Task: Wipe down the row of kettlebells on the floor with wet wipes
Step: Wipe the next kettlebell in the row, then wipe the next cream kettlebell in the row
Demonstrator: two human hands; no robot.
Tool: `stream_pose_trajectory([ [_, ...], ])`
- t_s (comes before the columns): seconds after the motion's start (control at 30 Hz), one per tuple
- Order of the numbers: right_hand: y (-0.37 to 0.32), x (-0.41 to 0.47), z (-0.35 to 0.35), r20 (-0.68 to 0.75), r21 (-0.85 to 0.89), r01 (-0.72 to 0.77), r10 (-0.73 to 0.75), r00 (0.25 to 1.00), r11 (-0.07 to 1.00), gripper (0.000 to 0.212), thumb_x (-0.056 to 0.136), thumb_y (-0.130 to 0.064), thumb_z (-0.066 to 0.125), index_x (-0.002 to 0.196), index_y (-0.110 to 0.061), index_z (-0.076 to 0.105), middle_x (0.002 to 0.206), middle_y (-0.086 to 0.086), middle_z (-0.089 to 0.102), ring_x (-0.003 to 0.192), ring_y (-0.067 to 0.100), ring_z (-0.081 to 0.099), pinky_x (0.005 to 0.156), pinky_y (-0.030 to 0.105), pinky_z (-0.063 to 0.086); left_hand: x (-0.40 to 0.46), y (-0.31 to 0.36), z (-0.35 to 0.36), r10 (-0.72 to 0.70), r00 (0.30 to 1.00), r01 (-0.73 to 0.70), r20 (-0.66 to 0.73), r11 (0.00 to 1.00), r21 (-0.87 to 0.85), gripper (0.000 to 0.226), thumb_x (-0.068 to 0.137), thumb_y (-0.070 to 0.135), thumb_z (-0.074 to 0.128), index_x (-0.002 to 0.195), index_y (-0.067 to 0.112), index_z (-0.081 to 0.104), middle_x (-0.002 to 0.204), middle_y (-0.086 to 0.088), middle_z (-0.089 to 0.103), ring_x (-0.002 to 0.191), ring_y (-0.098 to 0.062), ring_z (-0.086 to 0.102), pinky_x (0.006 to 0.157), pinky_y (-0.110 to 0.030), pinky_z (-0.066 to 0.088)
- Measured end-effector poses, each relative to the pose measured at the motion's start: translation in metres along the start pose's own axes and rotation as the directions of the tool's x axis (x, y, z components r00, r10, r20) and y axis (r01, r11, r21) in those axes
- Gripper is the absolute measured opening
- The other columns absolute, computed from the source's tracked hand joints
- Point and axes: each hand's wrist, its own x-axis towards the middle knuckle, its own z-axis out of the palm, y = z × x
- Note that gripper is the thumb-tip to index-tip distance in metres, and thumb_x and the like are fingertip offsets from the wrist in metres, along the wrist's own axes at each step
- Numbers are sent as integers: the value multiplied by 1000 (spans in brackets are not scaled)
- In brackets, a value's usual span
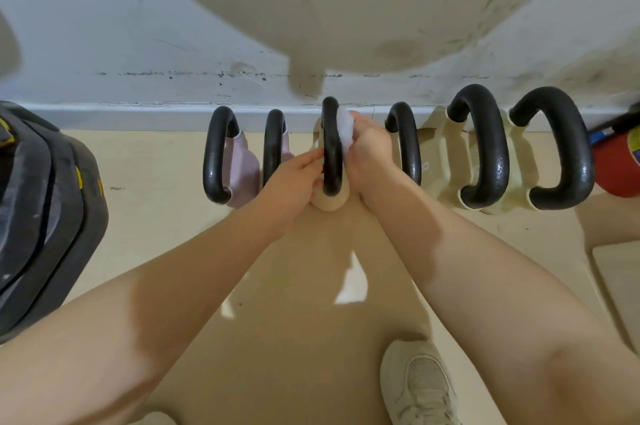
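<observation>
Beige floor (166, 216) meets scuffed white wall (104, 43) (socket above); right hand (369, 150) presses a wet wipe (345, 130) against the cream kettlebell (330, 147), left hand (294, 178) gripping its handle.

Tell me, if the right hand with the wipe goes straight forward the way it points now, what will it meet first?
Probably the skirting board at the foot of the wall: the right hand points there, beside the black handle. Depth is unclear.
</observation>
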Motion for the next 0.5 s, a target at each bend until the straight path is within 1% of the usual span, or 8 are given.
stream_pose_trajectory([
  [0.07,-7,7,4,-17,64,-32,33,999,997,25,95,-27,49,78,-10,60,70,1,61,71,15,59,77,28,48,1,-2,0,21,1000,-21,-6,1000,6,34,98,23,41,131,23,51,93,3,64,89,-12,58,98,-33,44],
  [0.13,-5,13,3,54,60,-33,30,998,998,31,94,-35,49,95,-7,63,82,4,67,81,18,63,85,34,51,2,-3,1,51,999,-51,-18,999,5,32,97,22,42,126,24,55,88,4,63,82,-9,57,96,-32,45],
  [0.17,1,14,0,73,-38,-13,15,997,999,35,94,-37,48,104,-6,62,88,6,67,84,21,64,89,38,51,3,-3,1,60,998,-60,-24,998,4,31,97,21,42,125,24,56,86,6,63,79,-7,58,92,-29,46],
  [0.23,12,10,-4,126,-235,10,20,992,972,35,96,-34,45,111,-7,60,86,8,66,80,21,64,86,39,52,4,-3,0,62,997,-62,-43,998,-1,31,97,18,41,123,24,57,87,8,65,78,-5,60,80,-20,49],
  [0.27,17,6,-5,145,-306,24,21,989,952,33,97,-31,43,113,-7,58,85,8,65,78,21,63,84,38,51,5,-5,0,63,997,-63,-50,998,0,31,97,17,41,123,25,57,87,9,65,77,-3,61,74,-16,50],
  [0.33,23,6,-9,163,-381,81,-20,986,921,33,99,-28,39,117,-8,57,92,10,66,86,23,64,86,38,51,6,-7,-1,68,996,-68,-64,998,-7,30,97,16,42,118,28,59,85,9,67,71,1,63,66,-11,51],
  [0.4,23,6,-14,183,-434,132,-57,982,891,32,99,-27,38,115,-8,58,99,12,67,96,27,64,90,38,50,8,-8,0,79,992,-81,-93,997,-16,29,96,14,43,110,32,61,84,10,67,69,2,63,69,-13,52],
  [0.5,23,2,-29,221,-520,207,-104,970,829,28,98,-27,42,104,-10,63,100,16,69,97,29,65,92,41,51,11,-9,7,83,980,-87,-182,996,-19,34,94,9,44,91,36,66,75,9,65,73,-9,58,84,-29,50],
])
